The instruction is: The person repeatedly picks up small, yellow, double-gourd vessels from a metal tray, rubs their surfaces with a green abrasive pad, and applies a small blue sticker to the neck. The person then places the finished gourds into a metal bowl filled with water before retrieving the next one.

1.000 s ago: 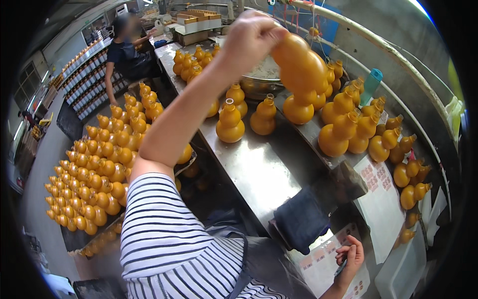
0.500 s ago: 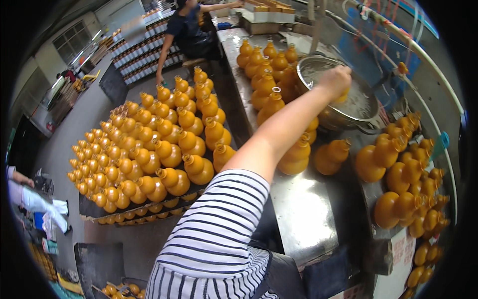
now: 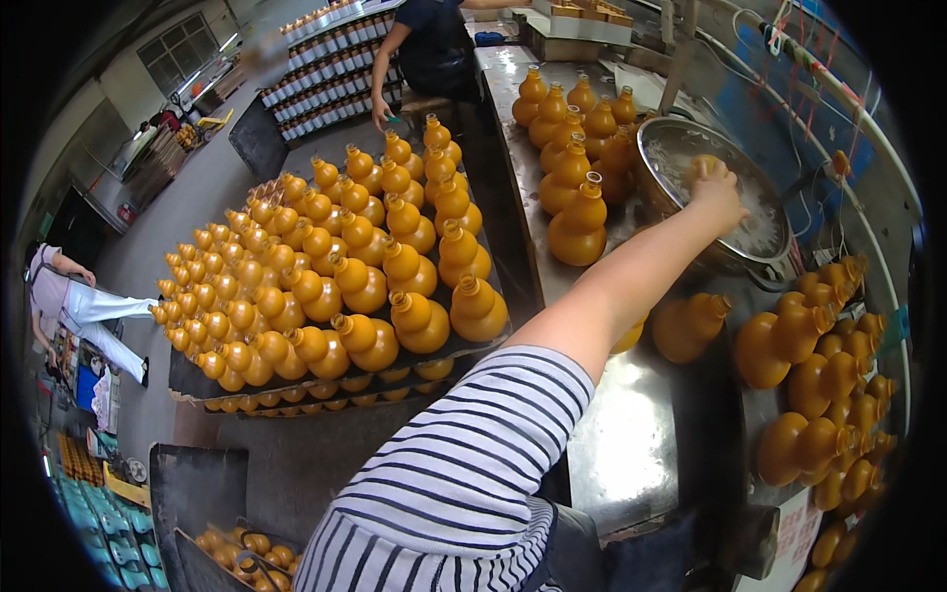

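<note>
My left hand (image 3: 715,192) reaches out on a striped-sleeved arm into a large metal bowl (image 3: 656,138) that holds white liquid. The fingers are closed over an orange gourd-shaped bottle (image 3: 702,163), which is pressed down inside the bowl and mostly hidden by the hand. The bowl stands on a steel table (image 3: 641,424). My right hand is out of the picture.
Orange gourd bottles stand left of the bowl (image 3: 577,222) and lie piled at the right (image 3: 799,335). Many more fill a low pallet (image 3: 326,276) on the left. A person in a dark top (image 3: 434,39) works at the back, another in white (image 3: 69,301) bends far left.
My left hand brought the gourd bottle down from mid-air into the metal bowl. My right hand, seen low right a second ago, has left the view, which has swung left.
</note>
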`<state>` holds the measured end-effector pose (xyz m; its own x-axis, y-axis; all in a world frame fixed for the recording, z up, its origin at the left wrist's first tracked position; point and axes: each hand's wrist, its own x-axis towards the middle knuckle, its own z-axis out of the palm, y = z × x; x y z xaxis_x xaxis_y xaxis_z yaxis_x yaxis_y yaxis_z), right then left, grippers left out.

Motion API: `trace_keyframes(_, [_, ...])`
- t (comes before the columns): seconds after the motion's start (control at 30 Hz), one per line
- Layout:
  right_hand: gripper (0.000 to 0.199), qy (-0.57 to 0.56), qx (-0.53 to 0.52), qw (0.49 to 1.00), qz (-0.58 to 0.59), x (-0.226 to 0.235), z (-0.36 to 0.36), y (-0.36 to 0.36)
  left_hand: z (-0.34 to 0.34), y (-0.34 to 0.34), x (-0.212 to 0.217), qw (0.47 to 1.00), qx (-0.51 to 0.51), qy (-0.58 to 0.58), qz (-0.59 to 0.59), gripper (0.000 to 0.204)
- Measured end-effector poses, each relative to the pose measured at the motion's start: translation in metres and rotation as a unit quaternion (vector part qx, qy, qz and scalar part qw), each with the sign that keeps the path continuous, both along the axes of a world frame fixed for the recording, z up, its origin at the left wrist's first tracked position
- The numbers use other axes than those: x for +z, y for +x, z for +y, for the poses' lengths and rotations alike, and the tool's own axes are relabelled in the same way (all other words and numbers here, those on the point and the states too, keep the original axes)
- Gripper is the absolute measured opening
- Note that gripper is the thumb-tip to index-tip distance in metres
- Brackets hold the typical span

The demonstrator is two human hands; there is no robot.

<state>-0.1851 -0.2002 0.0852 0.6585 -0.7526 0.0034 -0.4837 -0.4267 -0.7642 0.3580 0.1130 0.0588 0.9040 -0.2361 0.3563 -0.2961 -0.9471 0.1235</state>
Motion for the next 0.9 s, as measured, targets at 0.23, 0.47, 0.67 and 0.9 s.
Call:
trace_keyframes(0.23, [0.025,0.049,-0.047,0.996,-0.06,-0.051,-0.053,-0.051,-0.008,0.006,0.004,1.0,0.014,0.001,-0.022,0.056])
trace_keyframes(0.47, [0.024,0.064,-0.021,0.994,-0.084,-0.07,-0.072,-0.071,-0.008,0.004,0.004,0.998,0.008,0.016,-0.06,0.058])
trace_keyframes(0.67, [0.031,0.04,-0.026,0.996,-0.078,-0.067,-0.074,-0.075,-0.009,0.007,0.007,0.999,0.01,0.005,-0.034,0.056])
trace_keyframes(0.9, [0.034,0.094,-0.115,0.988,-0.032,-0.008,-0.019,-0.026,0.014,0.016,0.035,0.99,0.074,0.096,-0.071,0.066])
